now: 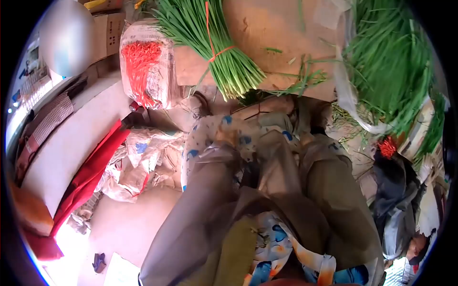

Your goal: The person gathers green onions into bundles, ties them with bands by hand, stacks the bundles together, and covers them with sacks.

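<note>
Neither my left hand nor my right hand can be made out. A bundle of long green stalks, like garlic chives (234, 71), lies at the top centre, bound with a red tie (221, 53). Its pale cut ends point toward my lap, and its leafy end runs off the top. To its left, a pile of thin red ties (142, 66) rests on a wrapped, printed bundle (164, 86). A large heap of loose green stalks (386, 62) sits at the right in clear plastic sheeting (346, 100). My legs in greyish-brown trousers (200, 200) fill the lower middle.
Loose green scraps (305, 81) lie on the brown board (267, 28). More red ties (387, 148) are below the heap, beside dark cloth (391, 181). Crumpled sacking (129, 171) and red fabric (88, 178) are at the left. A cardboard box (109, 33) stands behind.
</note>
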Tool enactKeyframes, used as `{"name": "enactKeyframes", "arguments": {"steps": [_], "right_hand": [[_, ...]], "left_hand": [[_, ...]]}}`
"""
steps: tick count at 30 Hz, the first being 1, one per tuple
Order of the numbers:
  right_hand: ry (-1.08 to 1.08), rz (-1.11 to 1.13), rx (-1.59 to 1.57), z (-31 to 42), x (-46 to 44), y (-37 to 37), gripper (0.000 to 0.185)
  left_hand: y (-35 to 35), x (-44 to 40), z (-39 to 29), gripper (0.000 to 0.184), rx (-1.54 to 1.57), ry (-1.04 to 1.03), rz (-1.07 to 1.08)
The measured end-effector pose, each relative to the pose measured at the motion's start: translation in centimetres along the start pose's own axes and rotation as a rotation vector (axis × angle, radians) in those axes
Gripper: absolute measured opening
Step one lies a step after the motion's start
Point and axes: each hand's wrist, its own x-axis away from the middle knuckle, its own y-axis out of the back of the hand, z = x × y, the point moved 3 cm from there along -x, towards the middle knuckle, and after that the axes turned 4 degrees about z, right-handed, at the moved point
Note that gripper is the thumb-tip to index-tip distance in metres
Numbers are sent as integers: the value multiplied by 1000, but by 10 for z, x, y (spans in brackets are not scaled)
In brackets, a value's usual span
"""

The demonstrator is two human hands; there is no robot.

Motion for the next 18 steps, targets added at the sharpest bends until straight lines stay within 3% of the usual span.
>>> {"name": "enactKeyframes", "arguments": {"steps": [9,11,13,18], "right_hand": [[38,-84,-164,16,-50,-10,36],[54,-124,-145,16,-48,1,36],[79,-145,-125,22,-48,-2,35],[74,-134,-43,20,-27,-20,35]], "left_hand": [[-10,-28,15,51,-576,-135,157],[-68,-47,97,49,-289,-50,346],[-70,-51,65,49,-268,10,427],[-64,-72,18,46,-289,-89,413]]}}
